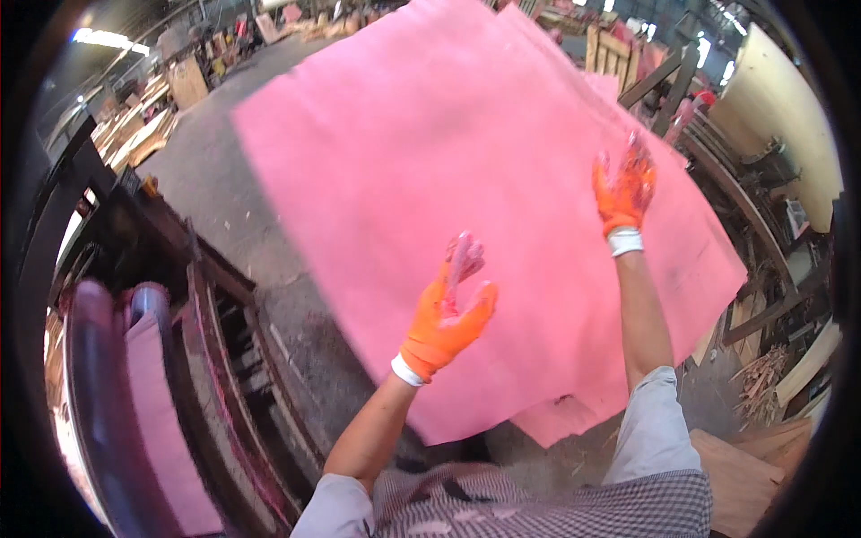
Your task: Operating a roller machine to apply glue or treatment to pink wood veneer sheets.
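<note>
Nearest, at the bottom of the frame, a checked garment [538, 511] and grey sleeves [659, 421] lead up into two bare forearms. Just above centre-bottom, the left hand [446, 314] in an orange glove is spread open, fingers apart, in front of the lower part of a big pink sheet [430, 170]; whether it touches the sheet cannot be told. Higher at right of centre, the right hand [625, 188], also orange-gloved, is open against the sheet's surface. That sheet fills the middle and top of the frame, blurred, with further pink sheets [560, 417] under its lower edge. Dark metal machinery [224, 359] sits lower left, wood offcuts [762, 377] at right.
</note>
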`<state>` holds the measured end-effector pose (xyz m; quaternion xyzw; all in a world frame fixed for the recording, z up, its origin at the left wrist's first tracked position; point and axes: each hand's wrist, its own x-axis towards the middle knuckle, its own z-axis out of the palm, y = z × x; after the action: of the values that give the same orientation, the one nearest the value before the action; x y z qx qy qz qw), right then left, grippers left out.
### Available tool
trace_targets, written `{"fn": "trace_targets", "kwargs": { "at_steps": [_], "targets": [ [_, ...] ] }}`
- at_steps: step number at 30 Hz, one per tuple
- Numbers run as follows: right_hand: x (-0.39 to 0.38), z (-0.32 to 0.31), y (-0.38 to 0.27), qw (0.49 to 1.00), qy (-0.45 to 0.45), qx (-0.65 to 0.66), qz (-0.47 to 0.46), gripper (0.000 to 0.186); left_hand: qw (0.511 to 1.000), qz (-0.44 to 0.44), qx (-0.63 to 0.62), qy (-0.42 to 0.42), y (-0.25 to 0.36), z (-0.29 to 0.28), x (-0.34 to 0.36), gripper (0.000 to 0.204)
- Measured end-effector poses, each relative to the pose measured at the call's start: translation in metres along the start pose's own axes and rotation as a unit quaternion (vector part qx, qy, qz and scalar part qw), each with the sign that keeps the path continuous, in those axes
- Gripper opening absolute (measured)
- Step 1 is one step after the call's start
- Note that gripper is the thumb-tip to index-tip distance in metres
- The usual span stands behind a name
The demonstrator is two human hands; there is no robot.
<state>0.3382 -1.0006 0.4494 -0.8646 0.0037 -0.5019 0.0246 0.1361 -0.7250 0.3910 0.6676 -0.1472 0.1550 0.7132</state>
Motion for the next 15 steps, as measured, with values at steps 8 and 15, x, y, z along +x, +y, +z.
{"fn": "trace_targets", "kwargs": {
  "at_steps": [8,15],
  "targets": [
    [-0.297,0.136,0.103,0.840,-0.520,-0.008,-0.158,0.070,0.928,-0.100,0.184,0.308,-0.005,-0.150,-0.161,0.051],
    [-0.363,0.238,0.171,0.885,-0.410,0.189,-0.116,0.051,0.588,0.033,0.655,0.474,0.374,-0.326,-0.275,0.039]
  ]
}}
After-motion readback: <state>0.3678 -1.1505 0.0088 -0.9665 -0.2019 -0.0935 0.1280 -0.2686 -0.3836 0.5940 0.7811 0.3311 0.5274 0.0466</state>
